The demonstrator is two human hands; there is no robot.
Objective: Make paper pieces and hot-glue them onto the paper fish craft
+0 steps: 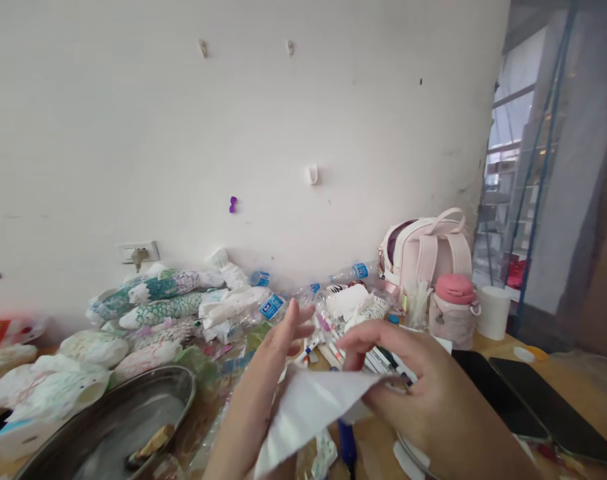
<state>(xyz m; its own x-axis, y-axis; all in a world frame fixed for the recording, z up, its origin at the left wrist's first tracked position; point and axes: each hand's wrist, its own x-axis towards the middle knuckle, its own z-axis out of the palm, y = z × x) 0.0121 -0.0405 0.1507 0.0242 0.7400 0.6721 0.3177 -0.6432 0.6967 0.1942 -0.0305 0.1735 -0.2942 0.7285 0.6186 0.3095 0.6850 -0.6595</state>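
Note:
A white sheet that looks like paper spans the gap between my hands, one edge folded over. My right hand is bent, with thumb and fingers pinching the sheet's right corner. On the other side, my left hand is raised with fingers stretched out, its palm against or close beside the sheet. Several markers lie behind the hands. Beneath the sheet are a dark blue pen-like tool and a small patterned white piece.
An oval metal tray stands at the left front. Fish-shaped, painted white bundles and plastic bottles line the wall. At right are a pink backpack, a pink-lidded container, a white cup and two phones.

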